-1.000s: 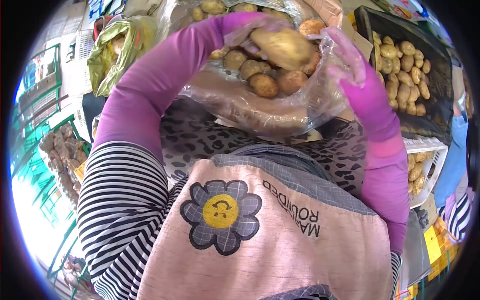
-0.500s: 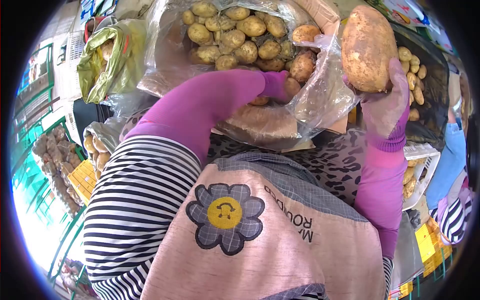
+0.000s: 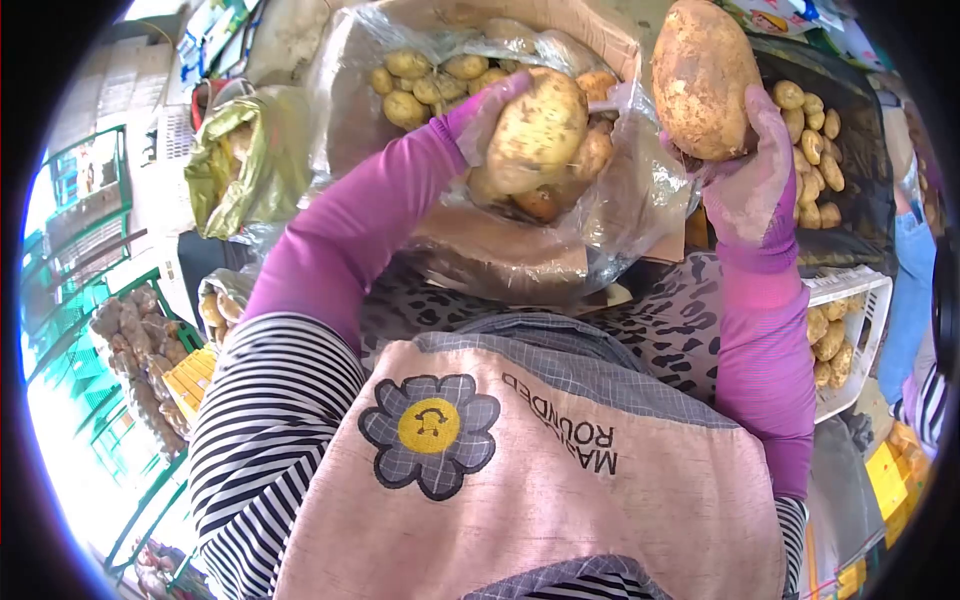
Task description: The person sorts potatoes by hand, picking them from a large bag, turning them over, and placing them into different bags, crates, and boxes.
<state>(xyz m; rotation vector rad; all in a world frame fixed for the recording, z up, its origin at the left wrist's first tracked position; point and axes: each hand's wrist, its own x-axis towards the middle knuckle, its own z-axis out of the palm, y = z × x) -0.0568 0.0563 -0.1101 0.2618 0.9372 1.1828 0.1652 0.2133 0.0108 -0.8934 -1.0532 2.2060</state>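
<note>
My left hand [image 3: 482, 118], in a purple sleeve, grips a yellowish potato [image 3: 538, 130] over the plastic-lined cardboard box [image 3: 345, 130]. Smaller potatoes [image 3: 408, 108] lie in the box, partly hidden behind the held potato and my arm. Reddish-brown potatoes [image 3: 594, 152] sit near the box's right side. My right hand [image 3: 748, 185], gloved and soiled, is wrapped round the lower end of a very large brown potato [image 3: 704, 80], held upright beyond the box's right edge.
Right of the box, a black-lined container [image 3: 862, 180] holds small potatoes. Below it stands a white crate [image 3: 868, 345] with potatoes. A green bag [image 3: 228, 165] sits at the left, with a netted sack [image 3: 140, 355] farther down. Another person's blue-clothed arm [image 3: 908, 300] shows at the far right.
My left hand has come up out of the box with a yellowish potato in its grip. My right hand and its large potato have shifted slightly up and left in view.
</note>
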